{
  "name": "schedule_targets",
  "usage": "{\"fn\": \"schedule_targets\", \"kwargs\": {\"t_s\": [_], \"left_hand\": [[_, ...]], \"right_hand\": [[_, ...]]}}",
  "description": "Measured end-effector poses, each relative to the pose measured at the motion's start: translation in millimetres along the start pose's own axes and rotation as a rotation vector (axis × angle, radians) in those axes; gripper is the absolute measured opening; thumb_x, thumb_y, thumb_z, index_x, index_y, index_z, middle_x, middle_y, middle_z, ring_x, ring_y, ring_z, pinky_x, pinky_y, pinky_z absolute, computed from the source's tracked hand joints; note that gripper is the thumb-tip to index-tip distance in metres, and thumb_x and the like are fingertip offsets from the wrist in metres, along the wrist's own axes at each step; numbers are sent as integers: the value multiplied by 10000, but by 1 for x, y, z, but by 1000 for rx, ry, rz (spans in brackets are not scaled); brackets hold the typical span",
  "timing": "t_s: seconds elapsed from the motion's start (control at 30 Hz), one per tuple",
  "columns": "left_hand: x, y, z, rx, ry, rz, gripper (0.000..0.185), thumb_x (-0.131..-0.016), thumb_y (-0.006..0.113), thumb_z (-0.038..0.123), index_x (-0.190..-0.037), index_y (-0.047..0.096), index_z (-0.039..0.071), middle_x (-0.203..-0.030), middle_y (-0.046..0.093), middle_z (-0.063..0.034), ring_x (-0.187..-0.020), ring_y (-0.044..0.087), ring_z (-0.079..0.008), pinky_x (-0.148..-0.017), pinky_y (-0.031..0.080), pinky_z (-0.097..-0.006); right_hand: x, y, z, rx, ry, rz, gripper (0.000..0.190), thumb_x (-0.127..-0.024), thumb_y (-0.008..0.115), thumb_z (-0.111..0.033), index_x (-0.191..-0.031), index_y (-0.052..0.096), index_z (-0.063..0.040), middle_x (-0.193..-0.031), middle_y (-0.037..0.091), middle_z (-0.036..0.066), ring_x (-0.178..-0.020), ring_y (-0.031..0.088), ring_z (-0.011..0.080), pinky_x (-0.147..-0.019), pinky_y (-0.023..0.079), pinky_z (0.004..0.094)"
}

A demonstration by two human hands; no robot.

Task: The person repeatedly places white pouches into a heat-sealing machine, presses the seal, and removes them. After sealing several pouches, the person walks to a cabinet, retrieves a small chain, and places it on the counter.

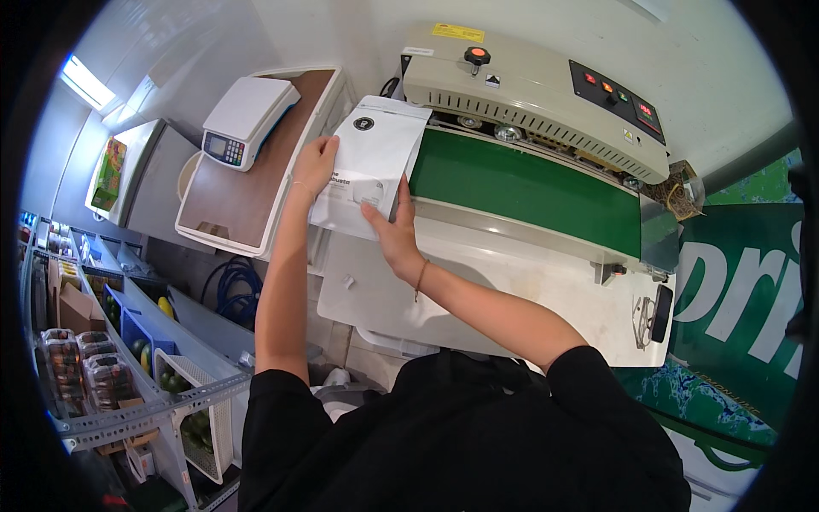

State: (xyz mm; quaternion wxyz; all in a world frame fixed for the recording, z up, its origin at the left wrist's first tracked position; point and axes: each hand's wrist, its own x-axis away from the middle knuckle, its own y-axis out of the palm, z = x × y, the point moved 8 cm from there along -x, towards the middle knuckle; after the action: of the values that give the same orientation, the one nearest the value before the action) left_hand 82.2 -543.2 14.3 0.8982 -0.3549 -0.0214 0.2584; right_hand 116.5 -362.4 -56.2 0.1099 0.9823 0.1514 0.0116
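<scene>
A white stand-up pouch (377, 150) with a round black emblem and printing is held between my two hands. My left hand (315, 165) grips its left edge. On the lower right part of the pouch, my right hand (398, 233) has its thumb on the front and its fingers at the right side. The pouch's top right corner is at the left, entry end of a continuous band sealer (531, 105); whether it is inside the sealing slot cannot be told. Beside the pouch runs the sealer's green conveyor belt (524, 192). The sealer's panel (617, 99) has lit displays.
A digital scale (246, 118) stands on a brown-topped white stand (224, 205) at the left. Eyeglasses (640, 323) and a dark phone (661, 313) lie on the white table (512, 269). Shelves with packed goods (109, 377) fill the lower left. A blue coiled hose (235, 285) lies on the floor.
</scene>
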Motion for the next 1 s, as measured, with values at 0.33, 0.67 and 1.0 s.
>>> {"fn": "schedule_targets", "kwargs": {"t_s": [0.33,0.67,1.0], "left_hand": [[-12,-27,-46,170,29,159,277,-859,544,249,-909,609,-16,-777,622,-95,-725,584,-185,-662,443,-299],[79,-69,49,863,28,131,183,-891,572,161,-953,568,-12,-836,596,-1,-728,506,-21,-648,392,-155],[177,-78,154,896,382,406,159,-865,586,69,-981,554,-35,-894,608,-63,-778,547,-79,-730,428,-203]], "right_hand": [[-8,31,-9,172,11,-99,790,-809,627,-159,-1418,137,-48,-1376,282,128,-1231,327,189,-1016,287,296],[59,-20,-62,243,-342,-460,787,-749,681,-151,-1380,224,-43,-1328,274,153,-1238,302,281,-1017,265,362],[103,-86,-117,457,-726,-430,858,-661,772,-127,-1367,296,-234,-1353,211,221,-1232,311,424,-986,324,473]]}}
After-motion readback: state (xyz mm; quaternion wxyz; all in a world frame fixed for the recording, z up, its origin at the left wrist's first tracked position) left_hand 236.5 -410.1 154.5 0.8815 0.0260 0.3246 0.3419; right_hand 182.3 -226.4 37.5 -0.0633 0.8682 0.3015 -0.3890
